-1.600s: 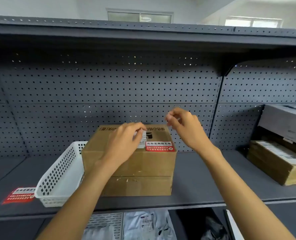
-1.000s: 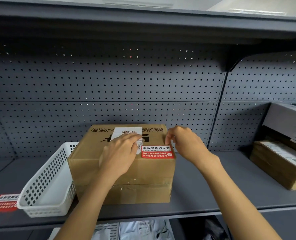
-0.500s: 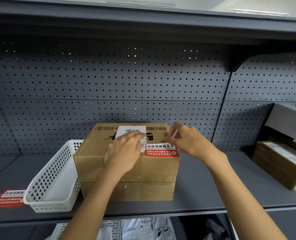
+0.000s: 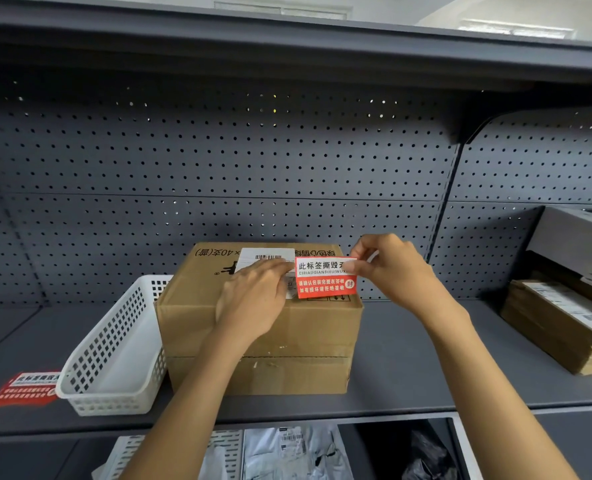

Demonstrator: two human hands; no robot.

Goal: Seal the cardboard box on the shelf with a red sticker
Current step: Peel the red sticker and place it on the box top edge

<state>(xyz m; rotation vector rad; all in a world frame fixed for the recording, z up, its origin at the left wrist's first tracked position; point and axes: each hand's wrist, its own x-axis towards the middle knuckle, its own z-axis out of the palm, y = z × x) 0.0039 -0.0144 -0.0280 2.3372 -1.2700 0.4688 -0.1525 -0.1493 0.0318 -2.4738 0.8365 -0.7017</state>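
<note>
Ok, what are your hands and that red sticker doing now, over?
Left hand flat on brown cardboard box. Right hand pinching red-and-white rectangular sticker at its right edge, over the box top. Nothing blocking.

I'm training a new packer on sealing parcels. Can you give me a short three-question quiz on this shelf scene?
1. True or false: the right hand pinches the right end of the red sticker.
2. What lies directly left of the cardboard box? A) white basket B) black bag C) grey box
3. Fill in: the left hand rests on the box's ____ face.

Key: 1 true; 2 A, the white basket; 3 top.
</note>
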